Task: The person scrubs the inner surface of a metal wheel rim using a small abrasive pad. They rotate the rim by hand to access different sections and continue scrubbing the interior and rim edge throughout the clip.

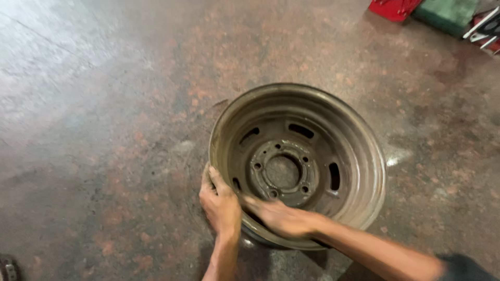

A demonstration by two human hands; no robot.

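Observation:
A grimy steel wheel rim (359, 151) lies flat on the stained floor, open side up, with slots and bolt holes around its hub (283, 171). My left hand (220, 203) grips the rim's near-left edge from outside, fingers curled over the lip. My right hand (281, 216) reaches inside the rim and presses on its inner wall near the front edge; it looks blurred.
Reddish, worn concrete floor (104, 130) surrounds the rim. At the far right top stand a red object (393, 8), a green box (448, 13) and some white metal tools (484, 26). A small metal part (8, 268) shows at the bottom left corner.

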